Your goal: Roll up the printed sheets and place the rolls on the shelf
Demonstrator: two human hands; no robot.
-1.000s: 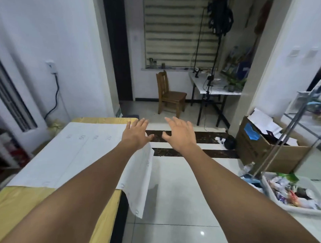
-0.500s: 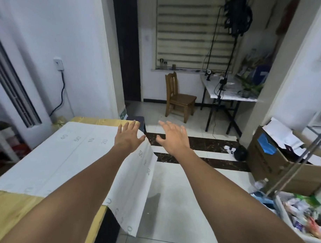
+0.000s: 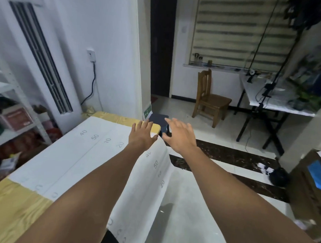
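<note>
White printed sheet (image 3: 73,154), faint grey numbers, lies on the table (image 3: 11,207), right edge drooping. The left hand (image 3: 142,134), fingers spread, perhaps touches its far corner; the right hand (image 3: 180,137), fingers spread, hovers just beside.

The printed sheet (image 3: 73,154) lies on the table (image 3: 13,203) before you, its right part hanging over the edge. Your left hand (image 3: 142,137) is at the sheet's far right corner, your right hand (image 3: 179,138) just beside it, past the edge. The shelf (image 3: 12,132) stands to your left; a stool (image 3: 159,119) and a chair (image 3: 209,99) lie beyond the table.
</note>
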